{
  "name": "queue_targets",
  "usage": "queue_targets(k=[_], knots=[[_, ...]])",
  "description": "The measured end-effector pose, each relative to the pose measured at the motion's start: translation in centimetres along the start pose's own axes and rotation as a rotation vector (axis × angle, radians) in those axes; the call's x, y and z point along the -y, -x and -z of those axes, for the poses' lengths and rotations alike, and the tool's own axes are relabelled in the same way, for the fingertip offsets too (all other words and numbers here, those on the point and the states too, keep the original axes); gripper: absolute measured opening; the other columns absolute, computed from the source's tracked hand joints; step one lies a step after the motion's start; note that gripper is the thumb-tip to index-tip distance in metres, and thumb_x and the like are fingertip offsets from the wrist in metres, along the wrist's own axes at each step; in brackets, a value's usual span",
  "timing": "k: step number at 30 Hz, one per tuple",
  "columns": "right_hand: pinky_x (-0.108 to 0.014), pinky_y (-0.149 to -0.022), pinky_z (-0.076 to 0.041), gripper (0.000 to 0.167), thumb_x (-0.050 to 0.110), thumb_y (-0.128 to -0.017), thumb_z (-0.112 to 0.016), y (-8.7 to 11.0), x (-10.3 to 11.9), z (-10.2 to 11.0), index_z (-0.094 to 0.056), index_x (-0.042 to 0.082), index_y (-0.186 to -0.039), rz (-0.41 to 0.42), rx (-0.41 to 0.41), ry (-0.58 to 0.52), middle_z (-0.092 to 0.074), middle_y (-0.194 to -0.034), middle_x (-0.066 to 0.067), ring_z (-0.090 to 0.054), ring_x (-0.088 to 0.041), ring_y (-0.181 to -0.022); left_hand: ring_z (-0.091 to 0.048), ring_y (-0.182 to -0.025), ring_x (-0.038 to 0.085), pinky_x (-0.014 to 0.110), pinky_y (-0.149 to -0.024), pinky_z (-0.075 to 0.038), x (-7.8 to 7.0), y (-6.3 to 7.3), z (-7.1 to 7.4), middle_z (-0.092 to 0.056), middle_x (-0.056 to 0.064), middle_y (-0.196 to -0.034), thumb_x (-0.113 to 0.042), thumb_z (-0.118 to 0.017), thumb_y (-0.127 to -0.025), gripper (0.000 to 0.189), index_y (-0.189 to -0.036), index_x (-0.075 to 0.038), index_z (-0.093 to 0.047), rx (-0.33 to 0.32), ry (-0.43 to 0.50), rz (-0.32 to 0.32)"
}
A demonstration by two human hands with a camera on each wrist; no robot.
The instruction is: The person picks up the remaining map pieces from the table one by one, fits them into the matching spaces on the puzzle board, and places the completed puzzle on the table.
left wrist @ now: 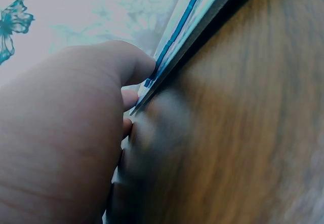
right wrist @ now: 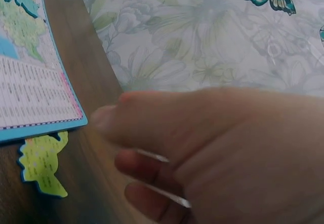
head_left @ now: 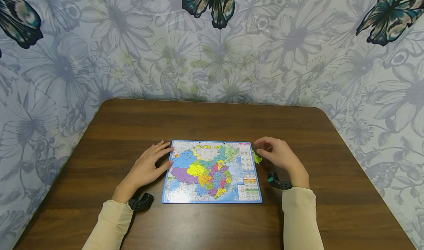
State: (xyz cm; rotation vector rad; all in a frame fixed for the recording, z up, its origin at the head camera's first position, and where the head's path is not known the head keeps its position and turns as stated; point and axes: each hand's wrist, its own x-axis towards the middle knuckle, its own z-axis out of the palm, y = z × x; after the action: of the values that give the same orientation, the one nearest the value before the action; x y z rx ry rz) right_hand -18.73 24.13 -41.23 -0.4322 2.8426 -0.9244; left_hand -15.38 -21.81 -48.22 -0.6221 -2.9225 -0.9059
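A map puzzle board (head_left: 212, 172) with a blue rim lies flat on the table, its regions in bright colours. A gap of pale, uncoloured ground shows near the top of its map. My left hand (head_left: 148, 166) rests at the board's left edge, thumb and fingertips touching the rim. Against the right edge lies a loose yellow-green puzzle piece (head_left: 257, 157), also visible in the right wrist view (right wrist: 43, 165). Just right of that piece hovers my right hand (head_left: 281, 154), fingers loosely bent and holding nothing. In the left wrist view, the thumb (left wrist: 134, 64) meets the blue rim.
The brown wooden table (head_left: 212, 123) extends around the board on all sides. Behind it stands a wall with flowered paper (head_left: 232, 59) and butterfly pictures (head_left: 213, 2). Each wrist wears a black band (head_left: 141, 202).
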Motion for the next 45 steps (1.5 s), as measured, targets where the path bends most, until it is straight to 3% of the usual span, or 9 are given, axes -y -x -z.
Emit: queue_targets(k=[10,17,26,38,45], knots=[[-0.052,-0.096,-0.054,0.032,0.015,-0.094,-0.076,0.2,-0.4,-0.1,-0.069,0.008,-0.124,-0.085,0.085,0.009,-0.07,-0.12,-0.012,-0.062,-0.031,-0.109,-0.027,-0.156,0.036,0.062,-0.126,-0.02,0.1,0.1,0.0,-0.041,0.011,-0.163,-0.04,-0.065,-0.101,0.057,-0.151,-0.014,-0.054,0.011,-0.005,0.007],[-0.053,-0.1,-0.053,0.033,0.017,-0.092,-0.079,0.0,-1.1,-0.5,-0.069,0.007,-0.121,-0.082,0.124,-0.015,-0.069,-0.118,-0.011,-0.062,-0.031,-0.112,-0.027,-0.156,0.035,0.061,-0.126,-0.019,0.1,0.1,0.0,-0.041,0.011,-0.163,-0.04,-0.066,-0.101,0.058,-0.151,-0.015,-0.054,0.01,-0.005,0.014],[-0.048,-0.095,-0.054,0.036,0.015,-0.09,-0.081,0.0,-0.9,-0.7,-0.067,0.003,-0.121,-0.079,0.173,-0.027,-0.068,-0.115,-0.012,-0.061,-0.028,-0.106,-0.027,-0.156,0.036,0.062,-0.126,-0.019,0.2,-0.1,0.0,-0.041,0.011,-0.164,-0.039,-0.066,-0.101,0.057,-0.151,-0.014,-0.054,0.014,-0.005,0.009],[-0.036,-0.083,-0.051,0.027,0.012,-0.091,-0.079,-0.1,-0.8,-0.8,-0.069,0.005,-0.114,-0.103,0.172,-0.03,-0.066,-0.103,-0.007,-0.058,-0.022,-0.094,-0.026,-0.156,0.037,0.062,-0.126,-0.019,0.1,0.0,0.0,-0.04,0.012,-0.164,-0.039,-0.066,-0.101,0.058,-0.152,-0.014,-0.054,0.017,-0.005,0.011],[-0.038,-0.086,-0.054,0.026,0.012,-0.091,-0.08,-0.1,-0.8,-0.8,-0.069,0.004,-0.113,-0.119,0.157,-0.027,-0.067,-0.102,-0.008,-0.06,-0.021,-0.093,-0.027,-0.156,0.037,0.062,-0.126,-0.019,0.1,0.0,0.0,-0.04,0.012,-0.164,-0.039,-0.066,-0.101,0.058,-0.152,-0.013,-0.054,0.018,-0.008,0.009]])
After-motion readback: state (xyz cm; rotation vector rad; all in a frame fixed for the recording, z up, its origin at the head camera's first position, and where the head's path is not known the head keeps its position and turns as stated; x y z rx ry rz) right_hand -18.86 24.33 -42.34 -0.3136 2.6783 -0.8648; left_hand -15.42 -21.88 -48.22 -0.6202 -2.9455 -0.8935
